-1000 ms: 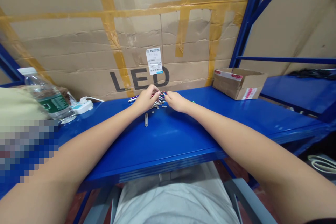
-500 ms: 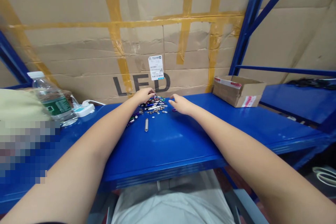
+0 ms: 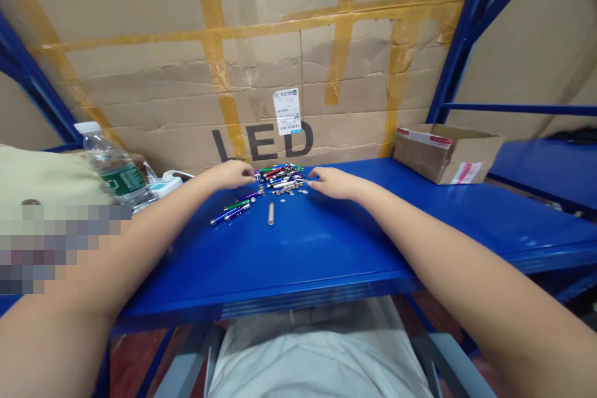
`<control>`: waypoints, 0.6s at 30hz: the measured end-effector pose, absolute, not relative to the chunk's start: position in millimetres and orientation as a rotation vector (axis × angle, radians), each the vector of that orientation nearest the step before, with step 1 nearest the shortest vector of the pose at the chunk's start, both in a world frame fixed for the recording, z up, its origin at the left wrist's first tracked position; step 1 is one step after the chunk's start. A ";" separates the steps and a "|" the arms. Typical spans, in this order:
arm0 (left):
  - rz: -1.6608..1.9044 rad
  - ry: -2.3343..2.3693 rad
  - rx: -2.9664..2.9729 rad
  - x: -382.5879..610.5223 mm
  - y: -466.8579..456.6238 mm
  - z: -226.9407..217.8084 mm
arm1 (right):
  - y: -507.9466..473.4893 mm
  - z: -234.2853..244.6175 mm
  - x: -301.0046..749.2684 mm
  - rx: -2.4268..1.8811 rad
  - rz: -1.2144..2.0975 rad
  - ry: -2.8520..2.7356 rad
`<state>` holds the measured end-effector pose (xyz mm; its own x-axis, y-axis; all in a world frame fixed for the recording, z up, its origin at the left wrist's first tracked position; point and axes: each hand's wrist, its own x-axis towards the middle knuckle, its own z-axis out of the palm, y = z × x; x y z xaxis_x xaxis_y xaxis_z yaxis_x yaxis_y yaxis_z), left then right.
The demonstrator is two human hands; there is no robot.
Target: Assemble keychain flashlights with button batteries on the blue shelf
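Note:
A pile of small coloured pen-shaped lights lies on the blue shelf below the "LED" print, with small silver discs scattered in front of it. My left hand rests at the pile's left edge with its fingers curled. Whether anything is in them is hidden. My right hand lies at the pile's right edge, fingers stretched low towards it and holding nothing. A silver tube lies alone nearer to me. A blue and a green light lie to its left.
A taped cardboard sheet stands behind the shelf. A small open cardboard box sits at the right. A water bottle, a white power strip and a beige bundle are at the left. Blue rack posts rise on the right.
My hands were together over the pile and have moved apart to its two sides. The pile now lies uncovered, and the view has shifted slightly.

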<state>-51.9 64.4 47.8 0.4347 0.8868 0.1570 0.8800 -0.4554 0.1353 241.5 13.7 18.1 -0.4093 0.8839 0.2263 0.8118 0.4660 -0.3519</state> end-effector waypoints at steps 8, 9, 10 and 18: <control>0.273 1.545 2.491 -80.6 45.2 30.8 | 19.8 10.8 239.3 -1.362 0.068 -2.379; 0.280 1.536 2.474 -79.0 45.7 31.1 | 22.0 8.5 239.4 -1.316 0.012 -2.407; 0.277 1.518 2.468 -77.4 45.7 31.4 | 24.2 5.9 239.2 -1.264 -0.038 -2.438; 0.270 1.531 2.505 -75.8 43.5 29.1 | 30.9 -8.1 229.1 -1.165 -0.126 -2.542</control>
